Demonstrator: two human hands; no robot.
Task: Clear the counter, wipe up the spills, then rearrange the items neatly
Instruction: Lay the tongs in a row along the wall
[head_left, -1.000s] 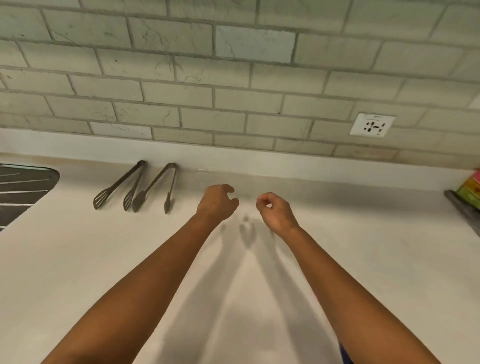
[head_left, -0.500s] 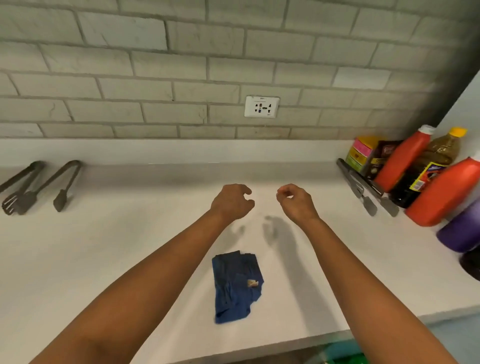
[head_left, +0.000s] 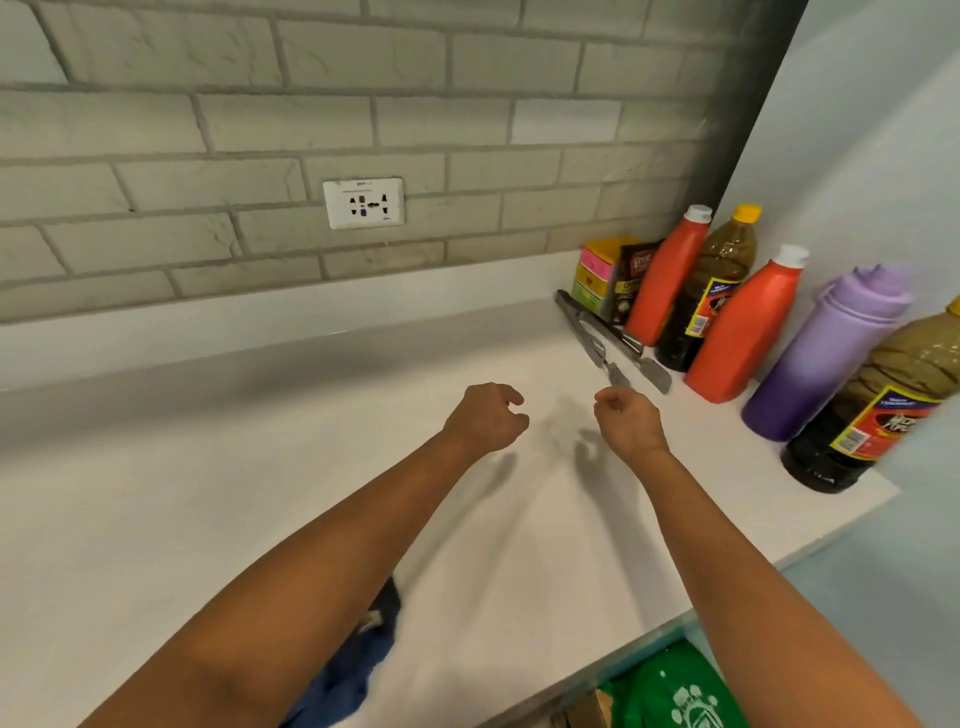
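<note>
Two hands, left (head_left: 485, 418) and right (head_left: 629, 422), hang loosely curled, empty; bottle labels (head_left: 878, 421) unreadable.

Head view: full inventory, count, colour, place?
counter: 1, white, runs below the wall
red bottles: 2, white caps, right end
oil bottles: 2, brown, yellow caps, right end
purple bottle: 1, between the nearer red and oil bottles
tongs: 1 pair, metal, lying in front of the bottles
box: 1, multicoloured, back corner
packet: 1, dark, beside the box
cloth: 1, blue, near edge, partly under the left arm
socket: 1, white, on the wall
left hand: empty, fingers loosely curled
right hand: empty, fingers loosely curled
</note>
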